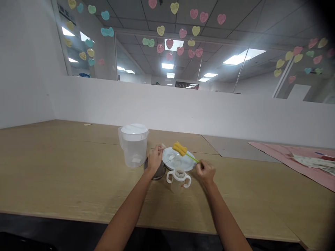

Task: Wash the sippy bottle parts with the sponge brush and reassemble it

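My right hand (206, 172) is closed round the green handle of a bottle brush. The brush's yellow sponge head (179, 149) is raised over a white plate (190, 164). My left hand (155, 158) is closed above a dark metal bowl (158, 173), partly covering it. A small pale thing (163, 146) shows at its fingertips, too small to name. Between my forearms a clear baby bottle (177, 185) with two white handles stands upright, its top uncapped. Small clear and white pieces (171, 157) lie on the plate.
A lidded clear plastic pitcher (135, 148) stands left of the bowl. Far right, a pink cloth (285, 157) carries a patterned cloth and a pen. A small flat beige piece (88, 124) lies at the back left. A white wall with windows rises behind the wooden table (65, 181).
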Demonstrator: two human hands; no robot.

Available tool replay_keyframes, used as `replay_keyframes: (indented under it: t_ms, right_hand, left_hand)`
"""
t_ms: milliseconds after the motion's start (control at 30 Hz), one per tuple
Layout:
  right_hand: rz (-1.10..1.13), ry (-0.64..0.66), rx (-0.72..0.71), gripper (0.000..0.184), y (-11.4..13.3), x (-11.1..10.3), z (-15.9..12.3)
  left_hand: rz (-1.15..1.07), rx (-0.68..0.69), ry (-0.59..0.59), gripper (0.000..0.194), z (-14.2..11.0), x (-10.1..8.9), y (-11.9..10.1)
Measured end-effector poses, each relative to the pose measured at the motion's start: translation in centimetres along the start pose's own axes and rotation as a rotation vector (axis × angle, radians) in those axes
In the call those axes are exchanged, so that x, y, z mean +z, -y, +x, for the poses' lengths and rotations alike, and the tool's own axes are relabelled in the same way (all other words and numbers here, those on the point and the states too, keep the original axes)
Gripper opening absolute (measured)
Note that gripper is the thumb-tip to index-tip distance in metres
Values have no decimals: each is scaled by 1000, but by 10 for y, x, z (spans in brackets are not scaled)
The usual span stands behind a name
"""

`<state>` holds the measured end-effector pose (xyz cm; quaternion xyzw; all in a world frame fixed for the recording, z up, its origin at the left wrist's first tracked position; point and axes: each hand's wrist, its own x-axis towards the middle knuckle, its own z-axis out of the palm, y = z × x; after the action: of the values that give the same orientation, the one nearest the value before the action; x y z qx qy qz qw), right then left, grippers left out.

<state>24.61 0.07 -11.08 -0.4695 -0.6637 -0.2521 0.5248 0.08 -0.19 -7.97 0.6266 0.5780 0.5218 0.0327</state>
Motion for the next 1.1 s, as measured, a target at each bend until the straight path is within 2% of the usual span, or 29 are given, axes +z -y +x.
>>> replay_keyframes:
  t_ms: [67, 167, 333, 500, 567, 667, 767, 833, 933, 1100]
  right_hand:
    - [-14, 8, 19, 22, -2, 2, -1]
    - [-31, 17, 34, 22, -4, 5, -2]
    - [-43, 20, 45, 23, -3, 6, -2]
    - [17, -41, 108, 24, -2, 6, -1]
    - [22, -65, 150, 25, -2, 6, -1]
    - [12, -73, 171, 26, -2, 7, -1]
    - [7, -54, 163, 27, -1, 8, 0]
    - [0, -44, 153, 27, -1, 8, 0]
    - [-11, -43, 136, 27, -2, 8, -1]
    - [-6, -23, 132, 27, -3, 9, -1]
  left_hand:
    - [238, -6, 97, 20, 0, 1, 4]
    - [419, -53, 169, 25, 1, 1, 7]
    - [517, -153, 195, 27, 1, 4, 19]
    - [542, -157, 205, 24, 1, 4, 20]
    - [512, -100, 175, 28, 0, 2, 13]
    - [308, 172, 137, 30, -2, 5, -3]
    - [153, 419, 222, 29, -8, 19, -13]
    - [169, 465, 292, 29, -11, 30, -14]
    - [235, 462, 368, 27, -14, 43, -13]
    - [216, 436, 403, 20, -14, 45, -14]
